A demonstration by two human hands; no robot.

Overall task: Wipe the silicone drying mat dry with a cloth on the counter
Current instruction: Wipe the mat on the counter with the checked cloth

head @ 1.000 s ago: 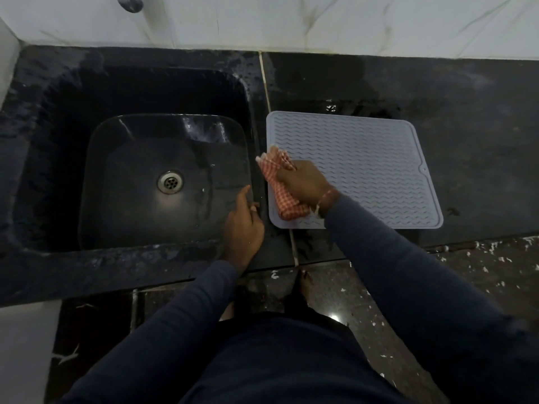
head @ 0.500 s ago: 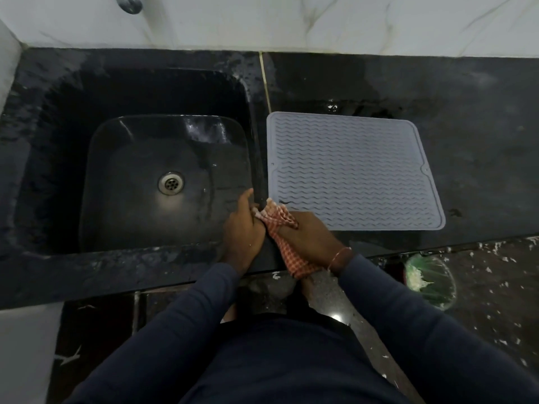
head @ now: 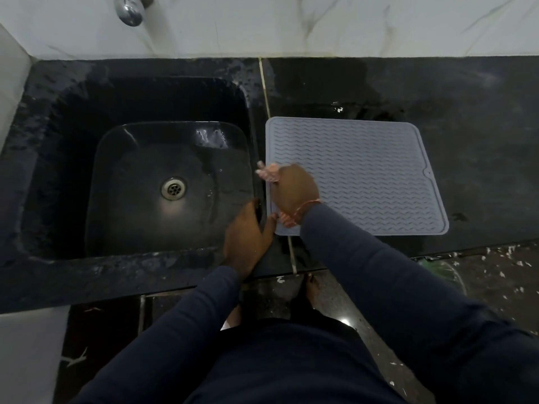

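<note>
A grey silicone drying mat [head: 358, 170] with a wavy ribbed surface lies flat on the black counter [head: 466, 112], just right of the sink. My right hand [head: 294, 191] presses a red-and-white checked cloth [head: 269, 172] onto the mat's left edge; the cloth shows past the fingertips and under the wrist. My left hand [head: 248, 237] rests on the counter strip between sink and mat, its fingers touching the mat's near-left corner and holding nothing I can see.
A black sink [head: 145, 185] with a metal drain [head: 174, 188] fills the left side. A chrome tap [head: 129, 8] hangs above it. A white marble wall runs behind. The counter behind the mat looks wet. A greenish object [head: 446, 275] sits on the speckled floor.
My right hand has slid the cloth from the counter's front edge back up onto the mat's left edge. The left hand has stayed at the mat's near-left corner.
</note>
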